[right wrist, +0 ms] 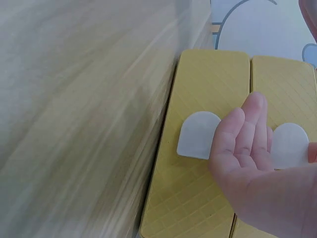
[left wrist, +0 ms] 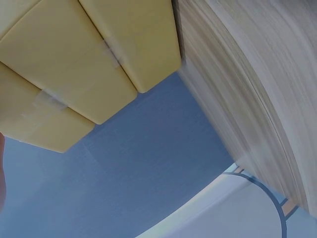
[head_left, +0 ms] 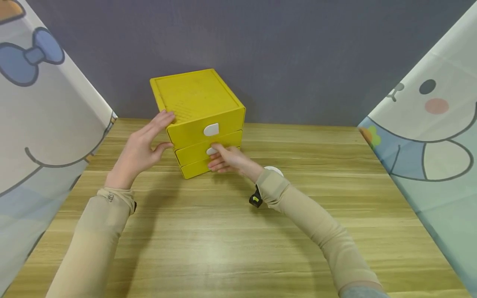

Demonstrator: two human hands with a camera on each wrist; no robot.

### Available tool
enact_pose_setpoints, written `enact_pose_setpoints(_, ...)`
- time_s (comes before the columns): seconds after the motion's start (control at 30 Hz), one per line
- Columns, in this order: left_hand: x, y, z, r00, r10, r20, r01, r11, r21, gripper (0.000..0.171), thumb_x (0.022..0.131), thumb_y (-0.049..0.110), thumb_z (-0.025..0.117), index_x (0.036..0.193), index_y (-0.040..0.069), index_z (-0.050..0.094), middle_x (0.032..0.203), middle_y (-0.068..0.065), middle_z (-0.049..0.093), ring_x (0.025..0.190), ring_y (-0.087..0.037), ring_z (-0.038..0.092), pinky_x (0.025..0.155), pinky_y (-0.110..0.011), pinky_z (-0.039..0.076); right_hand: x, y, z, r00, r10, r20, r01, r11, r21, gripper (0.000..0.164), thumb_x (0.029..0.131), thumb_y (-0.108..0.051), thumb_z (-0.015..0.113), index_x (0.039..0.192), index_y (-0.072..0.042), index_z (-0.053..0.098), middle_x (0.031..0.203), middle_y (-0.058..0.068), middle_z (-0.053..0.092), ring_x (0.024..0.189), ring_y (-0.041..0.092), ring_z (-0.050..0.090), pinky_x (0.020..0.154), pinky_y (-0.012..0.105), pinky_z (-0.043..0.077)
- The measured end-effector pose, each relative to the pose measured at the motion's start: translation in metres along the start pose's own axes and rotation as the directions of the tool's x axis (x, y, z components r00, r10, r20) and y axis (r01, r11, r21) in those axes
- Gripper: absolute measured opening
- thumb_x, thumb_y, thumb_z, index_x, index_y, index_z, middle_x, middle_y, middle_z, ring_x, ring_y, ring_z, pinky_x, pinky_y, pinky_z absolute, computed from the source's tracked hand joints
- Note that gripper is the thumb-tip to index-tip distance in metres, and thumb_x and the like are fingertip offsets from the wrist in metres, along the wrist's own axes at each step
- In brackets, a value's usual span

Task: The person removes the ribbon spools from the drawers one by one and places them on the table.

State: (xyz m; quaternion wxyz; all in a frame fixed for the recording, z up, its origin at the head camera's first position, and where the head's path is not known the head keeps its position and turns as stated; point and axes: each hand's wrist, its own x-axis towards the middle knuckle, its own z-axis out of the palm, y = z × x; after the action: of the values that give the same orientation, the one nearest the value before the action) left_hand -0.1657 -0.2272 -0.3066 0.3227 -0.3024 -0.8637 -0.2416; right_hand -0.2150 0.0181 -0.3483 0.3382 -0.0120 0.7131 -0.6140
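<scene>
A yellow drawer box [head_left: 197, 95] with three stacked drawers stands at the back of the wooden table, turned slightly. At the middle drawer, my right hand [head_left: 232, 159] pinches the white handle [right wrist: 290, 146], thumb above and fingers beneath. The lowest drawer's white handle [right wrist: 198, 135] shows beside those fingers in the right wrist view. My left hand [head_left: 139, 147] touches the box's left front corner, its fairly straight fingers on the top edge and thumb by the side. Above, the top drawer's white handle [head_left: 211, 129] is untouched. All three drawers look pushed in.
By my right wrist are a small black object [head_left: 255, 199] with a yellow-green mark and a white rounded thing [head_left: 273, 170], partly covered by the sleeve. A dark grey panel [head_left: 298, 62] rises behind the table; cartoon-printed curtains [head_left: 428, 124] flank it.
</scene>
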Motion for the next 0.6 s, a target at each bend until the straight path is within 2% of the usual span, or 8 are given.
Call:
enact_pose_setpoints(0.13,-0.001,0.0,0.001,1.0,-0.007,0.0,0.007,1.0,-0.004,0.074,0.072,-0.011,0.076,0.139,0.003,0.048,0.143,-0.014,0.051,0.136,-0.027,0.045,0.112,-0.019,0.038,-0.004,0.006,-0.001,1.0,-0.014,0.002,0.014,1.0,-0.01,0.052,0.099,-0.045,0.044,0.12,-0.001,0.06,0.086,0.006,0.072,0.077,0.018,0.069,0.096,0.045,0.055)
enact_pose_setpoints(0.23,-0.001,0.0,0.001,1.0,-0.014,0.002,0.014,1.0,-0.003,0.074,0.072,-0.011,0.076,0.139,0.003,0.048,0.144,-0.014,0.05,0.137,-0.026,0.045,0.113,-0.019,0.037,-0.009,0.011,-0.002,1.0,-0.027,0.01,0.028,0.999,-0.036,0.051,0.099,-0.045,0.043,0.121,-0.003,0.061,0.088,0.007,0.073,0.073,0.014,0.068,0.085,0.039,0.06)
enact_pose_setpoints(0.33,-0.001,0.0,0.001,1.0,-0.015,0.002,0.015,1.0,-0.005,0.074,0.073,-0.011,0.076,0.139,0.003,0.048,0.144,-0.014,0.05,0.137,-0.026,0.045,0.113,-0.018,0.036,-0.016,0.016,-0.003,0.999,-0.03,0.019,0.031,0.998,-0.049,0.055,0.099,-0.045,0.041,0.124,0.001,0.059,0.089,0.009,0.073,0.073,0.014,0.068,0.078,0.033,0.061)
enact_pose_setpoints(0.47,-0.002,0.0,0.001,1.0,-0.013,0.002,0.013,1.0,-0.007,0.073,0.073,-0.011,0.076,0.139,0.004,0.049,0.144,-0.013,0.05,0.137,-0.025,0.045,0.113,-0.016,0.035,-0.023,0.023,-0.003,1.0,-0.022,0.019,0.023,0.999,-0.043,0.061,0.099,-0.046,0.04,0.127,0.007,0.054,0.09,0.01,0.073,0.072,0.013,0.069,0.077,0.033,0.061)
enact_pose_setpoints(0.6,-0.001,0.0,0.001,1.0,-0.014,0.0,0.014,1.0,-0.005,0.073,0.073,-0.01,0.076,0.139,0.004,0.049,0.144,-0.013,0.051,0.136,-0.026,0.045,0.113,-0.017,0.036,-0.031,0.027,-0.004,1.0,-0.019,0.019,0.02,0.999,-0.034,0.062,0.099,-0.046,0.041,0.127,0.008,0.052,0.087,0.008,0.073,0.07,0.012,0.068,0.074,0.031,0.061)
